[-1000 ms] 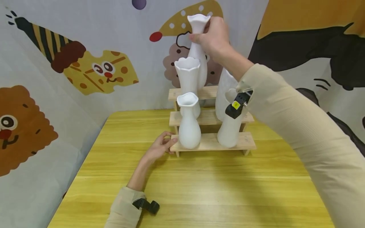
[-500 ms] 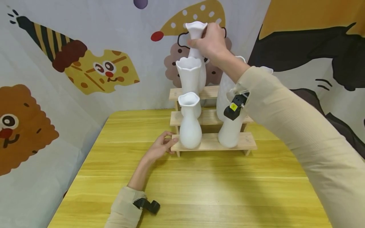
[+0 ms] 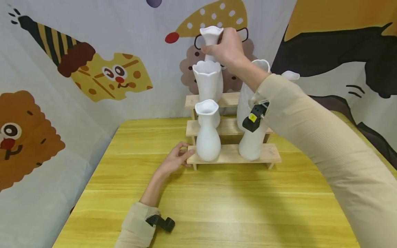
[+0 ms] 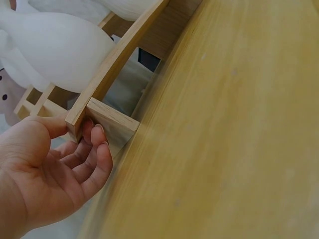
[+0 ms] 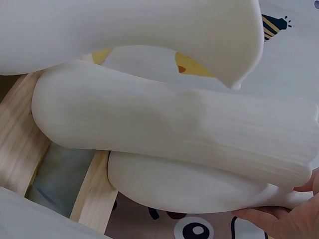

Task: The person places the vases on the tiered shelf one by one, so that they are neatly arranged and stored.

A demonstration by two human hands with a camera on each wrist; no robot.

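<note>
My right hand [image 3: 228, 48] grips a white vase [image 3: 211, 36] by its narrow neck, just below the wavy rim. That vase stands upright over the left of the top tier; its lower part is mostly hidden in the head view. In the right wrist view, the held vase's [image 5: 174, 191] rounded base meets a wooden plank [image 5: 99, 194]. Down at the lowest tier, my left hand [image 3: 173, 160] pinches the left end of the wooden tiered stand [image 3: 229, 154]. The left wrist view has the thumb above the board end [image 4: 75, 122] and curled fingers beneath it.
Two white vases, front [image 3: 208, 144] and middle [image 3: 207, 81], stand on the left of the lower tiers. On the right are a front vase [image 3: 250, 146] and a middle vase [image 3: 244, 103], partly behind my forearm. Another rim [image 3: 291, 75] shows behind. The stand sits on a yellow wooden table [image 3: 198, 199].
My right hand has lowered the gripped vase, slightly leftward, onto or close above the top tier. My left hand keeps its hold on the stand.
</note>
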